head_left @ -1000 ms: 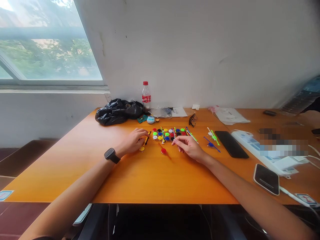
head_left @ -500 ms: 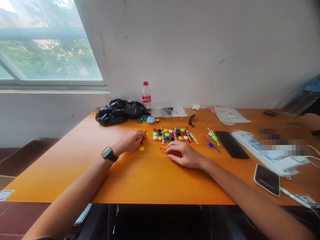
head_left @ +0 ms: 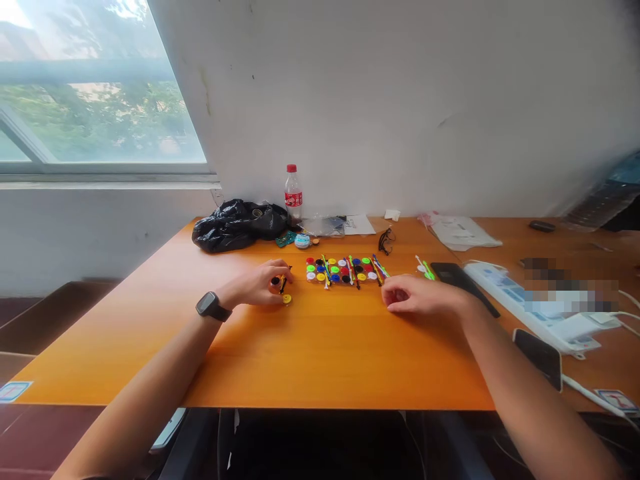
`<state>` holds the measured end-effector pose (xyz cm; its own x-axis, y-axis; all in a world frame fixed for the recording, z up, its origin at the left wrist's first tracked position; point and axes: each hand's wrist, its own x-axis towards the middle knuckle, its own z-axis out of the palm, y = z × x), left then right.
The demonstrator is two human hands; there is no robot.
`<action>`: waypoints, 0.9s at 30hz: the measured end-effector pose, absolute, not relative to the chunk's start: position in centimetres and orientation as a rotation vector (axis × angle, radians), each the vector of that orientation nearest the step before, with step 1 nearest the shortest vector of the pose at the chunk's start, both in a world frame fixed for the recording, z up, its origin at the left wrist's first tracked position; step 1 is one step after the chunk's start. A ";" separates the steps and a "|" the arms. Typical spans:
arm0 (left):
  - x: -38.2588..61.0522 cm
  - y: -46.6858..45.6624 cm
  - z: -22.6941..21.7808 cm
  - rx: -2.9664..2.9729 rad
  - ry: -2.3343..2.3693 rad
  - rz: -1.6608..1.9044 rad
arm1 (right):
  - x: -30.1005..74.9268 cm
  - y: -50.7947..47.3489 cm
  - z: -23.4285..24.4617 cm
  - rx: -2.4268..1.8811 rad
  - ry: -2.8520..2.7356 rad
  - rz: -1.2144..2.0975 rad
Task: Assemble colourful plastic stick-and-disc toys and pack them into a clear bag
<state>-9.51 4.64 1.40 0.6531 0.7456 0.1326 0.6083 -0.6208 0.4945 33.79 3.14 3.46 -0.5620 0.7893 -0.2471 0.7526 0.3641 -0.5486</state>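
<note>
My left hand [head_left: 256, 283] rests on the left, its thumb and fingers apart around a black round piece [head_left: 275, 283] and a thin black arrow-like stick [head_left: 283, 285]. By its thumb lies a yellow disc [head_left: 287, 299]. My right hand [head_left: 413, 294] is curled at the right end of the rows of coloured discs [head_left: 335, 269]. Its fingertips come close together near a bundle of coloured sticks [head_left: 379, 266]; whatever they hold is hidden. More sticks, among them a red stick [head_left: 351, 265], lie across the disc rows.
Beyond my right hand are green and white sticks [head_left: 426, 268], a black phone [head_left: 460, 285], a white power strip [head_left: 520, 307] and a charging phone [head_left: 539, 359]. Along the wall stand a cola bottle [head_left: 293, 195], a black plastic bag [head_left: 235, 225] and glasses [head_left: 385, 241].
My right hand has moved right, and the red stick by its fingers now lies among the discs. It now covers the blue piece and stick. My left hand has spread around the black pieces.
</note>
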 end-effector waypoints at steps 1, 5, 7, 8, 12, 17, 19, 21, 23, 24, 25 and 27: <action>-9.4 4.6 1.3 2.457 1.051 0.454 | 34.7 3.5 3.3 -1.478 -2.523 0.973; -8.7 4.0 1.2 2.532 0.999 0.478 | 37.6 4.8 2.9 -1.631 -2.521 0.904; -8.1 3.6 1.3 2.564 0.970 0.487 | 38.6 5.2 2.9 -1.733 -2.512 0.809; -7.7 3.3 1.3 2.567 0.952 0.487 | 38.9 5.2 2.9 -1.796 -2.496 0.752; -5.8 2.1 1.4 2.590 0.892 0.544 | 39.4 5.3 3.2 -2.013 -2.441 0.567; -4.6 1.1 1.8 2.685 0.851 0.574 | 38.3 5.0 3.6 -2.047 -2.459 0.287; -5.0 1.1 2.3 2.732 0.874 0.559 | 37.6 4.8 3.9 -1.997 -2.414 0.141; -5.7 1.3 2.6 2.759 0.954 0.527 | 36.8 4.4 4.3 -1.963 -2.346 0.013; -6.3 1.5 2.7 2.771 1.045 0.499 | 36.0 4.0 4.7 -1.970 -2.271 -0.058; -6.4 1.5 2.6 2.773 1.072 0.491 | 35.6 3.9 4.9 -1.976 -2.235 -0.076; -6.4 1.5 2.4 2.770 1.079 0.492 | 35.3 3.8 5.0 -1.971 -2.207 -0.084; -5.7 1.4 1.8 2.751 1.035 0.534 | 34.6 3.7 4.9 -1.922 -2.181 -0.077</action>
<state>-5.73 1.43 1.77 0.6978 0.6617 0.2742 0.6068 -0.7495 0.2646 34.59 3.69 4.94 -0.1111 0.9718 0.2080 0.9841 0.1367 -0.1134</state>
